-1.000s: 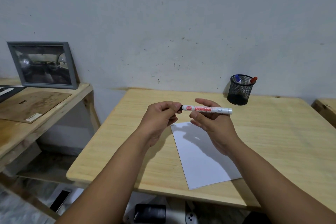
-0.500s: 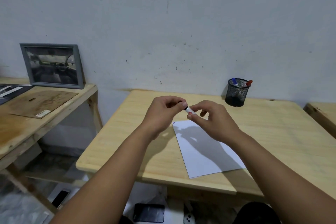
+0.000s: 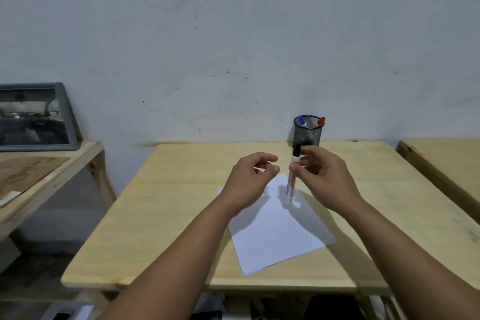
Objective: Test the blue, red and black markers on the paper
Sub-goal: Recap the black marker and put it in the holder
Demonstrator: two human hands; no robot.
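Observation:
My right hand point(image 3: 324, 179) grips a white-bodied marker point(image 3: 291, 184) with a black end, holding it nearly upright above the top corner of the white paper point(image 3: 275, 231). The black end points up; the lower end is blurred just above the sheet. To the marker's left, my left hand point(image 3: 249, 179) hovers with its fingers loosely curled and apart, and I see nothing in it. A blue marker point(image 3: 301, 120) and a red marker point(image 3: 321, 120) stand in the black mesh cup point(image 3: 308, 135) at the back of the table.
The paper lies on a light wooden table point(image 3: 168, 215) against a grey wall. A second wooden table edge point(image 3: 441, 158) shows at the right. To the left, a lower wooden shelf point(image 3: 39, 176) carries a grey framed picture point(image 3: 33, 117).
The marker was held level between both hands; now my left hand has let go and my right hand has turned it upright over the paper. The view has also tilted up.

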